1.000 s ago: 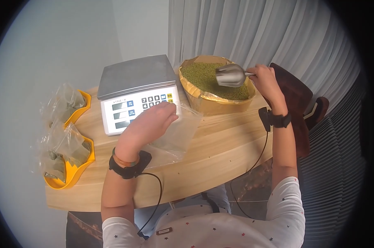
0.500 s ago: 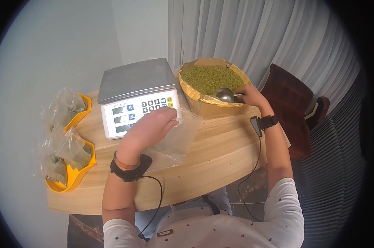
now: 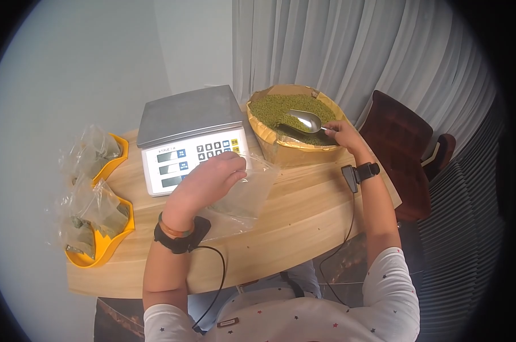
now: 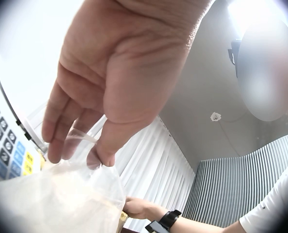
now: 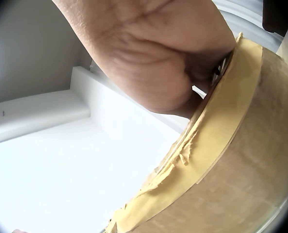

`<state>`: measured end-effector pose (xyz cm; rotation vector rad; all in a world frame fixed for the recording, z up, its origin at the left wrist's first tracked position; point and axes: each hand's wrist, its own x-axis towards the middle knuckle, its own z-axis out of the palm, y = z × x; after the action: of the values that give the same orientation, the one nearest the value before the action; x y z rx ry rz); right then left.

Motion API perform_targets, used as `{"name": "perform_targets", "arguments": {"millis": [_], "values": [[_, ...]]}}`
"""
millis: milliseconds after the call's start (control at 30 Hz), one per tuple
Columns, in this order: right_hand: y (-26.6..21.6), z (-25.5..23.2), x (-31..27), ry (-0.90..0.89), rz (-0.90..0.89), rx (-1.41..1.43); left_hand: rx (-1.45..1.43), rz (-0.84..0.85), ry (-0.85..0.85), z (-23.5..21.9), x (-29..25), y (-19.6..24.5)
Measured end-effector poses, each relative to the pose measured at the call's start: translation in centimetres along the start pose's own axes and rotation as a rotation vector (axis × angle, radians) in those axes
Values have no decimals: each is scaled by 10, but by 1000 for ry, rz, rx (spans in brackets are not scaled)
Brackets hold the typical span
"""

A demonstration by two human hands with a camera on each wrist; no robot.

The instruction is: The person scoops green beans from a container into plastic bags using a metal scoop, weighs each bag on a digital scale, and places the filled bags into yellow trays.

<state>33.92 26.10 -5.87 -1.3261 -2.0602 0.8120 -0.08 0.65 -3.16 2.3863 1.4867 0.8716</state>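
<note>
The left hand [image 3: 209,179] pinches the top edge of a clear plastic bag [image 3: 241,199] in front of the scale; in the left wrist view thumb and fingers of the hand [image 4: 115,73] hold the film of the bag [image 4: 66,199]. A metal scoop [image 3: 309,121], its handle gripped by the right hand [image 3: 346,138], lies over the green granules [image 3: 269,108] in a tape-rimmed box [image 3: 298,155], with some granules in it. The right wrist view shows the right hand [image 5: 158,53] at the rim of the box [image 5: 226,116], its fingertips hidden.
A scale [image 3: 192,114] stands behind the left hand, left of the box. Two yellow trays [image 3: 104,251] with filled clear bags [image 3: 107,214] sit at the table's left end. A dark red chair [image 3: 392,137] stands right of the table [image 3: 303,199].
The right hand has moved from above the box down to its near rim, then lifted slightly. The scoop dipped into the granules and now shows some inside. The left hand stays at the bag.
</note>
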Motion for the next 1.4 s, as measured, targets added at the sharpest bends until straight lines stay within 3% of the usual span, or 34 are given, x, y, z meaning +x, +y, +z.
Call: {"name": "perform_targets", "arguments": {"millis": [67,133,367,567,900,967,1100,1167,1333,1400], "values": [[3,-1,1,4,-18,33,3,11,-2,0,0,0],[-2,-3,-2,-8,100,63,-1,1,-8,-1,1,1],[5,-6,-1,-47,1,150,24,-2,-27,-1,1,0],[-38,-24,-22,-147,-32,168,-12,5,-16,2,2,-1],[-112,-24,-52,-447,-282,46,-3,49,-16,2,3,0],[-130,-19,-61,-409,-400,-122,0,50,-15,2,3,0],[-172,-5,-84,-319,-460,-361,-16,76,20,3,2,-1],[-179,2,-91,-167,-671,-689,25,50,-4,1,2,1],[-187,9,-108,-47,-747,-696,-17,19,18,0,2,5],[-184,7,-106,-28,-747,-701,-43,78,37,-1,3,5]]}}
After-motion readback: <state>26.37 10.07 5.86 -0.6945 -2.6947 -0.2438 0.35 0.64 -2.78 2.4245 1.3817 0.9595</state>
